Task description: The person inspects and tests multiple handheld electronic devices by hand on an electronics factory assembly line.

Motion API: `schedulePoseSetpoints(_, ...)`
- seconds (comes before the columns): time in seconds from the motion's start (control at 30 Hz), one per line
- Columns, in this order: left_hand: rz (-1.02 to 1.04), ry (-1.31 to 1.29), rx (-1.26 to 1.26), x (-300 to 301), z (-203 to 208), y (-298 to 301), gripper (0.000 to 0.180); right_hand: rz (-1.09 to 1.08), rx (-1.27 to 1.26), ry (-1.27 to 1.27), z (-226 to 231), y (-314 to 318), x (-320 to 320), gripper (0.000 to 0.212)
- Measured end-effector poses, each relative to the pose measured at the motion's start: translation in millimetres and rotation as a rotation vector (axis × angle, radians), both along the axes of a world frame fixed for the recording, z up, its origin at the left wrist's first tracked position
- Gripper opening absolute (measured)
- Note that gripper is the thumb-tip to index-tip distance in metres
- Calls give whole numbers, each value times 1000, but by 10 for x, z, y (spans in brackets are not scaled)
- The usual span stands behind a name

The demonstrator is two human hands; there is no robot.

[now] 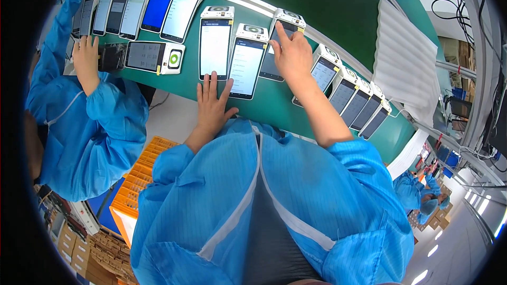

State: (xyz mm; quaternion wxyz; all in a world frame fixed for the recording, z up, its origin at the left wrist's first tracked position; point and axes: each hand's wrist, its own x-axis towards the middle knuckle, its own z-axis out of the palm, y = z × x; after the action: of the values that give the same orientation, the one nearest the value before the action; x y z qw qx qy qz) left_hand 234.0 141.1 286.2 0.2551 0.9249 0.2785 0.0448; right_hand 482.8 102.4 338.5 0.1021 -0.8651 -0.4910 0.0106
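Nearest is the person's own blue striped work coat (pixel 195 206), on the near side of a tall white handheld terminal with a bright, almost blank screen (pixel 215 47), which lies on the green bench (pixel 190 31). The left hand (pixel 212 106) rests at the near end of that bright terminal, fingers spread, with some of the tips on its lower edge and the index fingertip at its lower right corner. Just right of the bright terminal lies a white terminal showing a pale list under a blue bar (pixel 246 68). Next along, farther right of the bright terminal, is a white terminal with a dark grey screen (pixel 270 68); the right hand (pixel 293 55) reaches over it, index finger stretched onto the upper part of its screen, the other fingers partly curled and pinching nothing.

Left of the bright terminal, a white terminal on its side (pixel 145 56) has a round green mark on its end; beyond it, a co-worker's hand (pixel 86 55) has its fingers extended. Well right of the bright terminal stands a slanting row of white terminals (pixel 343 95). Up and left of it, another row includes a blue-screened terminal (pixel 160 2). Far to its right lies a white rippled sheet (pixel 406 58).
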Motion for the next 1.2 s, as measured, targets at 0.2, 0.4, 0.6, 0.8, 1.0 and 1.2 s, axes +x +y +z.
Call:
schedulePoseSetpoints(0.2, 13, 8, -11, -3, 1, 7, 93, -23, -28, -41, -38, 3, -6, 44)
schedulePoseSetpoints(0.4, 19, -35, -21, -15, -5, 15, 94, -34, 109, 29, 92, -375, 15, 47)
schedulePoseSetpoints(0.6, 6, -27, -29, 7, 4, 33, 93, -24, -20, 95, 26, -631, -205, 50)
schedulePoseSetpoints(0.8, -13, 6, 9, 11, -12, 22, 94, -4, -102, 189, -83, -665, -470, 63)
schedulePoseSetpoints(1.0, -14, 17, 20, 11, -5, 16, 93, -1, -232, 236, -87, -569, -581, 67)
schedulePoseSetpoints(1.2, -15, 17, 13, 2, -13, 15, 92, -11, -316, 259, -14, -463, -556, 67)
